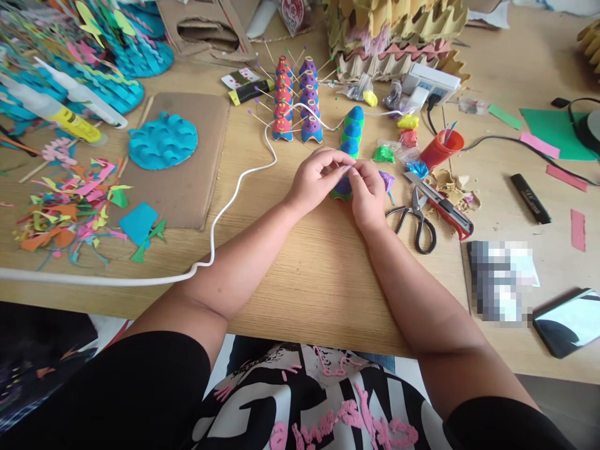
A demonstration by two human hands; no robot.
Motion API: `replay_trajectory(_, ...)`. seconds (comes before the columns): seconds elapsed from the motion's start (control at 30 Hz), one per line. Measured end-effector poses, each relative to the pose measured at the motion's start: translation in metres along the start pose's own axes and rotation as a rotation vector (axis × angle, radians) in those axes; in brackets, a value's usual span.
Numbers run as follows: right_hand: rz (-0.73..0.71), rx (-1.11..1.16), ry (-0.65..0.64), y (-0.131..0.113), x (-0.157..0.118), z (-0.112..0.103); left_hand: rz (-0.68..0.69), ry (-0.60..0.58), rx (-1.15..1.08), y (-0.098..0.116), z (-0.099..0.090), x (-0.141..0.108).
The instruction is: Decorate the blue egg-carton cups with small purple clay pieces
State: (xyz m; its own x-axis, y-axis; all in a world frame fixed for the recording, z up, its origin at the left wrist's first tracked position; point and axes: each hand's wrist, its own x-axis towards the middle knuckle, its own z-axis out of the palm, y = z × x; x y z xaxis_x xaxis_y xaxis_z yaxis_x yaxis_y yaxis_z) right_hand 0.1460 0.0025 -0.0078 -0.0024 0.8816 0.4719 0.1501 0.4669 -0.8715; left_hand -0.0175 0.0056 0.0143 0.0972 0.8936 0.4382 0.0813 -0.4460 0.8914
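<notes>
Over the table, my left hand (317,176) and my right hand (369,192) meet fingertip to fingertip, both closed in a pinch. Whatever is between the fingers is too small to make out. Just behind and partly under them lies a blue and green painted egg-carton strip (352,128), its lower part mostly hidden. Beyond my left hand stand a red egg-carton caterpillar (283,94) and a purple and blue one (309,94), with thin sticks poking out sideways. Beside my right hand are a purple lump of clay (387,181) and black-handled scissors (416,222).
A white cable (234,194) crosses the table and my left forearm. To the right lie a red utility knife (445,206), an orange cup (440,150) and a phone (569,325). Leftward are cardboard (187,200), a blue piece (164,140) and paper scraps (70,212). Egg trays (398,37) are stacked behind.
</notes>
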Motion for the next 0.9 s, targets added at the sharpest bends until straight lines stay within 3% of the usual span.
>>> replay_trajectory(0.23, -0.052, -0.045, 0.006, 0.008, 0.001, 0.001, 0.108, -0.011, 0.027, -0.017, -0.002, 0.001)
replay_trajectory(0.53, -0.049, -0.097, 0.009, 0.002, 0.0, 0.0, 0.102, 0.018, -0.008, -0.015, 0.0, 0.002)
replay_trajectory(0.7, 0.006, -0.02, 0.015, 0.001, 0.0, 0.002, 0.056, 0.039, -0.007, -0.014, -0.002, 0.003)
replay_trajectory(0.9, 0.025, 0.02, 0.028, 0.0, 0.0, 0.002, 0.095, 0.049, -0.053, -0.017, -0.001, 0.003)
